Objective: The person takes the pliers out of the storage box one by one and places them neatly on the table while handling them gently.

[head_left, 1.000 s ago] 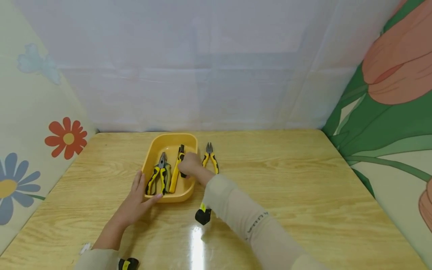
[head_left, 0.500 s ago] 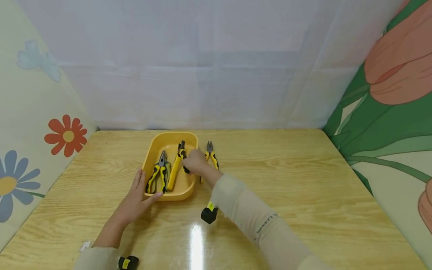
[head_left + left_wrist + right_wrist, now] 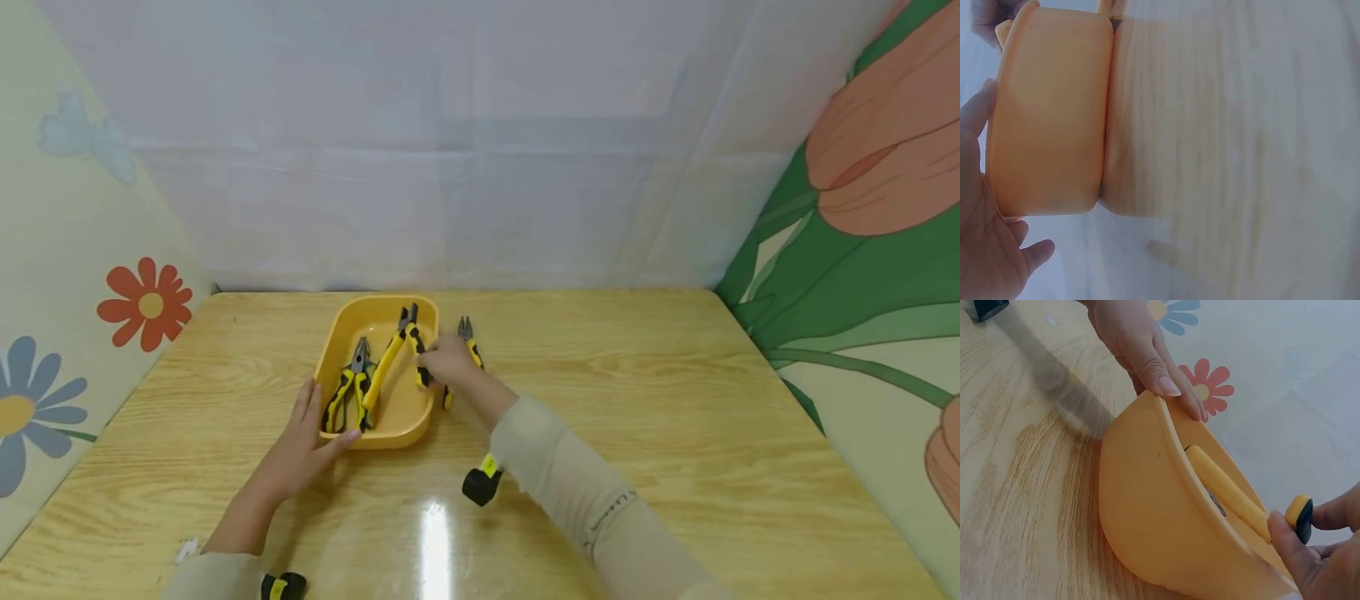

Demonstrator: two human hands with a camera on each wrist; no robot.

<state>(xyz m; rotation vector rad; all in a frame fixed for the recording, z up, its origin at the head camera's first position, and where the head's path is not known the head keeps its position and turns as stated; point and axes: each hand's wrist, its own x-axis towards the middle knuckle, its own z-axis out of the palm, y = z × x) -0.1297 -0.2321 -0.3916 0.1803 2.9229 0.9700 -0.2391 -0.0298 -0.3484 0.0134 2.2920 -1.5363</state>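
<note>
A yellow tray (image 3: 400,440) stands on the wooden table. My left hand (image 3: 296,458) rests at its near left corner, fingers straight along the outer wall and thumb on the front rim. My right hand (image 3: 447,360) reaches over the right rim and pinches one handle of a pair of pliers (image 3: 384,371). Their handles, yellow and black, are spread apart, and the dark head points to the tray's far side. In the right wrist view the thumb and fingers close on the handle's end (image 3: 1300,517). Needle-nose pliers (image 3: 361,358) lie in the tray's left part, overlapping another tool.
Another pair of pliers (image 3: 467,329) lies on the table just right of the tray, partly hidden by my right hand. A small white scrap (image 3: 187,550) is near my left sleeve. Behind the table (image 3: 637,375) hangs a white sheet (image 3: 525,167), with painted walls at both sides.
My right hand has shifted a little to the right with the pliers' handle. The handles have spread wider and the pliers' head has moved toward the far side. The left hand stays put.
</note>
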